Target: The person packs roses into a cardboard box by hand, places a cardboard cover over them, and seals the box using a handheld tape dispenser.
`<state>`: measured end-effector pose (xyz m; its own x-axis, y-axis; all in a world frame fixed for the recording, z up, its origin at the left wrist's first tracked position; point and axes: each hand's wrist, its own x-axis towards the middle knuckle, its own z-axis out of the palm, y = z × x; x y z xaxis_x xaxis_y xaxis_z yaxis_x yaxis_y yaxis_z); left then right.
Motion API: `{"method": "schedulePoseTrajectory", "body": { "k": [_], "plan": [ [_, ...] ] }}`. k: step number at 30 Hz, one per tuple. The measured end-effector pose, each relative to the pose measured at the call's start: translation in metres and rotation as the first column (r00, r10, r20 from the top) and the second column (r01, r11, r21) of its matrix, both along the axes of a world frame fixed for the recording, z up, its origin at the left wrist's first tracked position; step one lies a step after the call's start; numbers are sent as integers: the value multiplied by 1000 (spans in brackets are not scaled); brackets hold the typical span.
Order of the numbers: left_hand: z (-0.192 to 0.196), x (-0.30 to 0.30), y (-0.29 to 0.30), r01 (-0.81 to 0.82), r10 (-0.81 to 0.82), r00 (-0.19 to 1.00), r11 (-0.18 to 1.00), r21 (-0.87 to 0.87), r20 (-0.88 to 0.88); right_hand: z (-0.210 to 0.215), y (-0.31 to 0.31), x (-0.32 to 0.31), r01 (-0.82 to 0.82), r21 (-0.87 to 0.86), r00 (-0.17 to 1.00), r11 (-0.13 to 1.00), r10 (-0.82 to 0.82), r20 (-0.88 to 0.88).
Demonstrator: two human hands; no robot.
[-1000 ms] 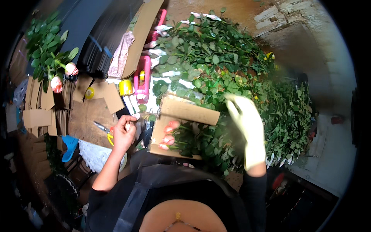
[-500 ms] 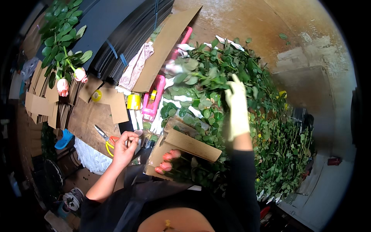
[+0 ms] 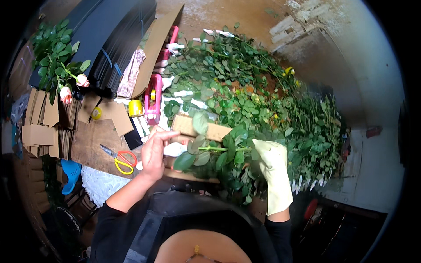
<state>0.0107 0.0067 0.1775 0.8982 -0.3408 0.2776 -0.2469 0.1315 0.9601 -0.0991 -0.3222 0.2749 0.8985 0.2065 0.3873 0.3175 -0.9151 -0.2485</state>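
A long-stemmed rose [image 3: 219, 149] lies crosswise before me, its head wrapped in a white sleeve [image 3: 175, 149] and pointing left. My right hand [image 3: 272, 168], in a pale yellow glove, is closed round the leafy stem toward its lower end. Bare, my left hand [image 3: 154, 151] is right beside the wrapped head, fingers stretched out and apart; whether they touch the sleeve I cannot tell. Beneath the rose is a cardboard box [image 3: 184, 126], mostly covered by leaves. Beyond it spreads a big pile of leafy roses [image 3: 237, 57], many heads in white sleeves.
Scissors with red and yellow handles [image 3: 120, 160] lie on the wooden table [image 3: 87, 142] to the left. Pink baskets [image 3: 153, 101], a yellow tape roll [image 3: 136, 108] and an upright cardboard sheet [image 3: 158, 48] stand farther back. Pink roses [image 3: 66, 95] hang over stacked cardboard [image 3: 41, 136].
My right hand has come back from the pile toward me with a rose. My left hand's pinched fingers have spread beside its wrapped head. The whole view has shifted.
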Motion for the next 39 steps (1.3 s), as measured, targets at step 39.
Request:
{"method": "schedulePoseTrajectory", "body": {
  "k": [39],
  "plan": [
    [-91, -65, 155, 51, 165, 940, 799, 599, -300, -87, 30, -68, 358, -578, 713, 733, -614, -338]
  ]
}}
